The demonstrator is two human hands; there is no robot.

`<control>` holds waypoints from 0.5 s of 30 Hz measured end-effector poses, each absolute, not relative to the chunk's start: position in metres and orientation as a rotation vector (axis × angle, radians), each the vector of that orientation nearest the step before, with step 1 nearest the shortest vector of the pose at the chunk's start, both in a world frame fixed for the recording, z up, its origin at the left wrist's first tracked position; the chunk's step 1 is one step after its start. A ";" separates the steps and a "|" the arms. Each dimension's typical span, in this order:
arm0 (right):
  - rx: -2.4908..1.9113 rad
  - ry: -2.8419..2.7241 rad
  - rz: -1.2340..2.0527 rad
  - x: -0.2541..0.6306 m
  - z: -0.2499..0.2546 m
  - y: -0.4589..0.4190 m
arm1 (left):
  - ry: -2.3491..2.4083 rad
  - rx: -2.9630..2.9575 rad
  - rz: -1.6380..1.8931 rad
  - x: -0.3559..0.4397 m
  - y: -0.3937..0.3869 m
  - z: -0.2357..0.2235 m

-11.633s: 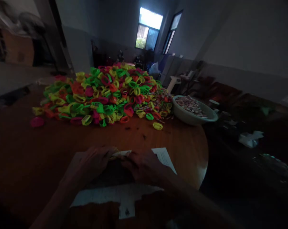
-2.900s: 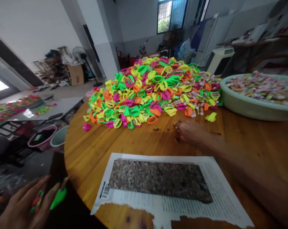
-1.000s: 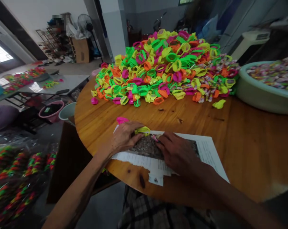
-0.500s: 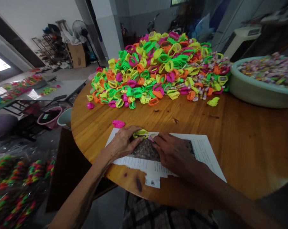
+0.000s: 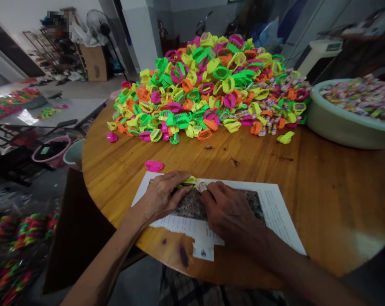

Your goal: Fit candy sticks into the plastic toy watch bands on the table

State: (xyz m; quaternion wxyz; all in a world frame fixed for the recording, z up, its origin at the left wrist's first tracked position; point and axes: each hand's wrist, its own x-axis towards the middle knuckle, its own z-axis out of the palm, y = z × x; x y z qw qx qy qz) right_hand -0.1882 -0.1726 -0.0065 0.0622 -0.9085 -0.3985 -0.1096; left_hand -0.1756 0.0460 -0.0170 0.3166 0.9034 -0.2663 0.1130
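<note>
My left hand [image 5: 162,193] is closed around a yellow plastic toy watch [image 5: 189,180], its thumb and fingers covering much of the band. My right hand [image 5: 227,208] pinches a small wrapped candy [image 5: 202,186] at the near right end of the watch. Fingers hide part of the candy, and I cannot tell whether it sits inside the watch. Both hands rest over a white printed sheet [image 5: 281,212] with a dark speckled panel [image 5: 189,206] on it. Beyond the sheet's left corner lies a pink toy watch piece [image 5: 154,165].
A tall heap of neon toy watches [image 5: 179,97] covers the back of the round wooden table [image 5: 249,163]. Candies mix into its right side. A pale basin [image 5: 342,127] full of wrapped candies stands at the right. One yellow piece [image 5: 286,137] lies before the heap.
The view has shifted slightly. My right fingers have moved a little on the candy, showing more of its pale wrapper; my left hand keeps the yellow toy watch.
</note>
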 end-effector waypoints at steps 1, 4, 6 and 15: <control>-2.747 -1.226 -0.352 -0.189 -0.005 -0.171 | -0.711 2.366 0.301 -0.176 0.046 -0.018; -2.789 -1.324 -0.325 -0.188 0.002 -0.166 | -0.730 2.366 0.347 -0.178 0.045 -0.020; -2.820 -1.414 -0.274 -0.185 0.007 -0.161 | -0.725 2.392 0.396 -0.180 0.046 -0.021; -2.769 -1.515 -0.223 -0.179 0.016 -0.154 | -0.708 2.432 0.428 -0.172 0.052 -0.028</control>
